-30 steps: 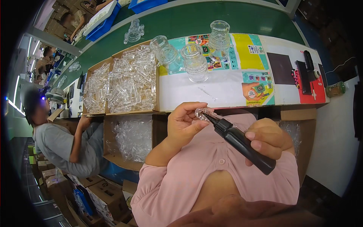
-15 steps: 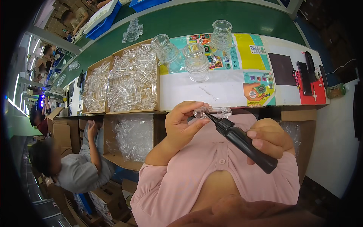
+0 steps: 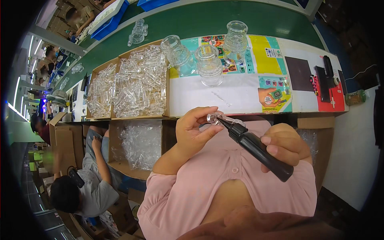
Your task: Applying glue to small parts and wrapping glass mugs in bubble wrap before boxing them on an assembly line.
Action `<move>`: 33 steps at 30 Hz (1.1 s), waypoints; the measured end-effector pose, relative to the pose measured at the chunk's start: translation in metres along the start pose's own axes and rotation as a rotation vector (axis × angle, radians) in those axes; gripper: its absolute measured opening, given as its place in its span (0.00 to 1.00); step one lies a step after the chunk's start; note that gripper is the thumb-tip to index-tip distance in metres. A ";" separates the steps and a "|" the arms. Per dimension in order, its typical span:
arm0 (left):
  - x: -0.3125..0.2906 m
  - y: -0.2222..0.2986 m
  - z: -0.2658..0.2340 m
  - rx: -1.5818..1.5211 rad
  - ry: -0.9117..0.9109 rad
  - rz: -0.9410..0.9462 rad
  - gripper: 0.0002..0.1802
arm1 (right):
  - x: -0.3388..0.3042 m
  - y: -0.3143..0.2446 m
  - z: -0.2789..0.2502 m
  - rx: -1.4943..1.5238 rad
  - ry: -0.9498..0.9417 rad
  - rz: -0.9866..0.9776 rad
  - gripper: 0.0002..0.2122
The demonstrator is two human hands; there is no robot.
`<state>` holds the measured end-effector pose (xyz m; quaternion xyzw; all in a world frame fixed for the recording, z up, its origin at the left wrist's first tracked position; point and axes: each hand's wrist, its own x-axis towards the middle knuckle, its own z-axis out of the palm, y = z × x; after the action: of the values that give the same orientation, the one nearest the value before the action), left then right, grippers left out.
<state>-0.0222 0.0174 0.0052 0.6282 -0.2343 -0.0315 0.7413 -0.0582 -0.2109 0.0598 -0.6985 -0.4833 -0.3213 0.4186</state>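
Observation:
Between the thumb and fingers of my left hand point(image 3: 196, 130) is a small clear plastic tube part point(image 3: 212, 117), just in front of my chest. My right hand point(image 3: 284, 146) grips a black squeeze bottle point(image 3: 260, 154) with a pointed nozzle. The nozzle tip meets the rounded end of the clear part; whether any liquid comes out is too small to see. On the table ahead stand three clear ribbed vessels point(image 3: 209, 68). A divided cardboard box point(image 3: 167, 96) to their left is heaped with similar small clear parts point(image 3: 140, 82).
Printed sheets point(image 3: 262, 56) lie under the vessels. At the right are a phone-like black object point(image 3: 322, 84) and a red sheet point(image 3: 340, 96). Below the table edge sits a carton point(image 3: 168, 140) of clear plastic pieces. A seated co-worker point(image 3: 96, 196) is at my left, and a green belt point(image 3: 272, 20) runs behind.
The clear part has tilted, its far end swinging downward, while the nozzle stays against it. My hands hardly moved. The co-worker at left has bent over with the head lowered.

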 end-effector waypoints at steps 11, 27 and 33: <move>0.003 -0.003 -0.007 0.322 0.022 0.187 0.24 | -0.001 -0.002 -0.004 0.054 -0.015 0.177 0.23; 0.036 -0.066 -0.038 0.374 0.359 -0.059 0.22 | -0.053 0.086 0.030 1.361 1.220 1.099 0.10; 0.063 -0.105 -0.053 0.598 0.412 -0.276 0.19 | -0.067 0.082 0.033 1.404 1.195 1.158 0.09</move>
<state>0.0806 0.0228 -0.0803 0.8353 0.0074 0.0659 0.5457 -0.0013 -0.2234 -0.0349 -0.1563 0.1251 -0.0155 0.9796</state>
